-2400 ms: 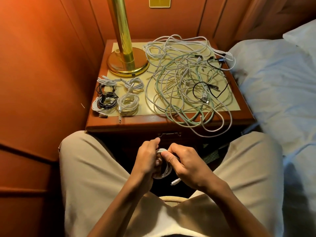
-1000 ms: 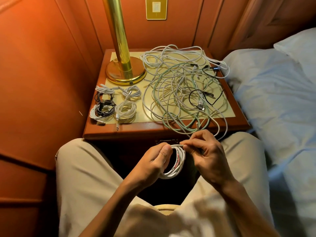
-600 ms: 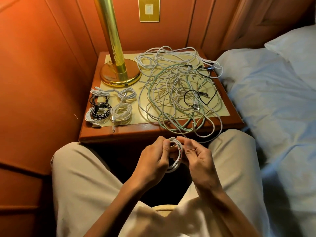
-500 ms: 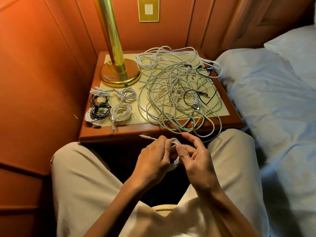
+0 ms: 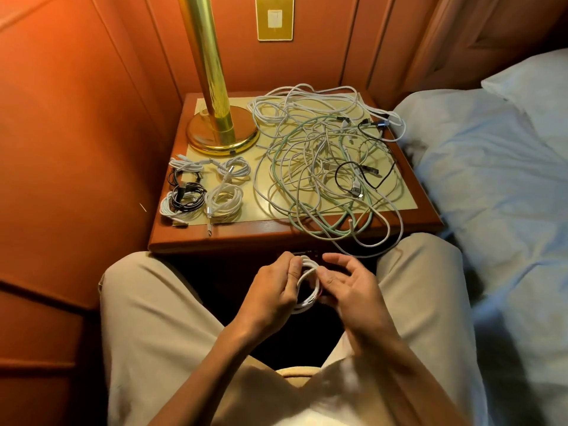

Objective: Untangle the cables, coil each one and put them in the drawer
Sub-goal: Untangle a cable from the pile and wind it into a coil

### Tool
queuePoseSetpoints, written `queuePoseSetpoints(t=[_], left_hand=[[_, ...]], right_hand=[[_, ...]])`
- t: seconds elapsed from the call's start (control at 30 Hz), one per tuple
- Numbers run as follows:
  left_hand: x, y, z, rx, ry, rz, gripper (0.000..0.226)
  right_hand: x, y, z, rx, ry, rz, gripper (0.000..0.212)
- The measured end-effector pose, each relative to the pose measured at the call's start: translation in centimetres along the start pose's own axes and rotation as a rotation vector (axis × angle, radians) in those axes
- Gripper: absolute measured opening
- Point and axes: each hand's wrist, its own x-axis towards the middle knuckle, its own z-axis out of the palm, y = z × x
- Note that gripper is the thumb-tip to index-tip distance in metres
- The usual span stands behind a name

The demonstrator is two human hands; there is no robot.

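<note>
You are holding a small white coiled cable [image 5: 307,284] between your knees, just in front of the nightstand's front edge. Your left hand [image 5: 270,295] is gripping the coil, its fingers curled around the loops on the left side. Your right hand [image 5: 350,287] is touching the coil's right side with its thumb and lower fingers, while the index finger is sticking out straight above; whether it is actually pinching the loops I cannot tell. The coil is showing several tight white turns, with a trace of red at its lower right edge.

Ahead of you, the wooden nightstand [image 5: 233,239] is carrying a pale inlaid top. On its right half a tangled pile of cables [image 5: 322,161] is sprawling, white and pale green strands looping over one another with a thin black cable [image 5: 347,167] among them; a few loops are hanging over the front edge toward your right knee. On the left front corner, a group of finished coils [image 5: 203,189] is lying side by side, mostly white with one black bundle. Behind them a brass lamp base [image 5: 222,136] is standing, its pole rising out of view.

Reddish wood panelling is closing in the corner, with a brass switch plate [image 5: 274,18] on the back wall. A bed with pale sheets [image 5: 491,179] is lying to your right.
</note>
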Motion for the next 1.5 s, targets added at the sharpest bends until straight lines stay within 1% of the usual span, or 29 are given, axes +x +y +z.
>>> queuePoseSetpoints(t=[0.03,0.07,0.1,0.17,0.23,0.27,0.33,0.43,0.47,0.53,0.57,0.63,0.67,0.7,0.77,0.8,0.87,0.93,0.97,1.03,1.07,1.1,1.13,1.2,1.27,1.33,1.37,1.43,1.5], left_hand=[[-0.2,-0.2,0.1,0.062,0.078,-0.015,0.033],[-0.4,-0.4,0.2,0.119,0.163,-0.026,0.034],[-0.5,-0.4,0.3,0.175,0.239,-0.025,0.034],[-0.5,-0.2,0.4,0.281,0.322,-0.001,0.037],[-0.7,0.4,0.7,0.336,0.318,0.047,0.037],[-0.8,0.7,0.8,0.350,0.308,0.077,0.035],[-0.8,0.7,0.9,0.356,0.301,0.099,0.032],[-0.1,-0.4,0.2,0.263,0.239,-0.008,0.038],[0.1,-0.9,-0.1,0.261,0.211,-0.050,0.038],[0.3,-1.3,-0.6,0.292,0.181,-0.104,0.034],[0.4,-1.2,-0.7,0.276,0.169,-0.118,0.035],[0.5,-0.7,-0.7,0.131,0.160,-0.191,0.040],[0.7,-0.5,-0.7,-0.029,0.156,-0.276,0.042],[0.7,-0.2,-0.7,-0.245,0.148,-0.385,0.043],[0.6,0.7,-0.6,-0.676,0.099,-0.590,0.040],[0.5,1.1,-0.5,-0.802,0.066,-0.645,0.039],[0.0,2.0,0.1,-0.900,0.008,-0.664,0.035],[-0.4,2.4,0.8,-0.833,0.018,-0.642,0.035],[-0.6,2.4,1.1,-0.724,0.047,-0.611,0.037],[-0.8,1.8,1.5,-0.361,0.105,-0.488,0.039],[-0.9,1.4,1.7,-0.174,0.123,-0.426,0.038],[-1.0,1.2,1.9,-0.039,0.144,-0.381,0.036],[-1.1,1.0,1.9,0.050,0.169,-0.347,0.034],[-1.2,0.9,2.0,0.147,0.217,-0.294,0.032],[-1.4,0.7,2.2,0.216,0.251,-0.217,0.031],[-1.5,0.5,2.5,0.180,0.236,-0.159,0.032],[-1.5,0.4,2.6,0.097,0.215,-0.150,0.034],[-1.3,0.5,2.3,-0.171,0.139,-0.172,0.037],[-0.9,0.4,1.7,-0.418,0.013,-0.241,0.037]], right_hand=[[0.1,0.3,-0.2,-0.254,0.106,-0.122,0.014],[0.0,0.4,-0.3,-0.385,0.161,-0.199,0.010],[-0.1,0.6,-0.3,-0.419,0.149,-0.228,0.018],[-0.5,0.7,-0.1,-0.368,0.009,-0.174,0.035],[-0.9,0.8,0.4,-0.339,-0.127,-0.126,0.031],[-1.0,0.8,0.6,-0.320,-0.162,-0.113,0.027],[-0.7,0.6,0.5,-0.249,-0.174,-0.071,0.025],[0.1,0.1,-0.4,-0.088,-0.161,0.056,0.033],[0.3,0.0,-0.6,-0.081,-0.160,0.082,0.034],[0.4,-0.2,-1.2,-0.164,-0.198,0.066,0.032],[0.3,-0.2,-1.4,-0.260,-0.228,0.021,0.031],[0.0,0.0,-1.8,-0.557,-0.239,-0.138,0.024],[0.0,0.2,-1.9,-0.702,-0.206,-0.241,0.018],[0.1,0.5,-2.0,-0.800,-0.165,-0.326,0.013],[0.1,1.0,-1.7,-0.880,-0.096,-0.425,0.012],[0.1,1.1,-1.5,-0.874,-0.063,-0.456,0.014],[-0.1,1.3,-1.0,-0.823,0.008,-0.483,0.019],[-0.5,1.2,-0.7,-0.735,0.069,-0.451,0.025],[-0.7,1.1,-0.7,-0.664,0.080,-0.414,0.028],[-0.9,1.0,-0.6,-0.473,0.055,-0.287,0.031],[-1.0,0.8,-0.5,-0.372,0.028,-0.212,0.029],[-1.2,0.5,-0.3,-0.276,-0.004,-0.134,0.026],[-1.2,0.3,-0.1,-0.186,-0.033,-0.058,0.025],[-1.3,-0.1,-0.2,-0.052,-0.082,0.073,0.024],[-1.1,-0.2,-0.6,-0.058,-0.108,0.131,0.029],[-0.7,-0.1,-1.0,-0.079,-0.115,0.167,0.035],[-0.6,0.0,-1.2,-0.045,-0.133,0.196,0.035],[-0.4,0.0,-1.4,0.108,-0.204,0.268,0.036],[-0.5,0.1,-1.6,0.300,-0.269,0.320,0.038]])
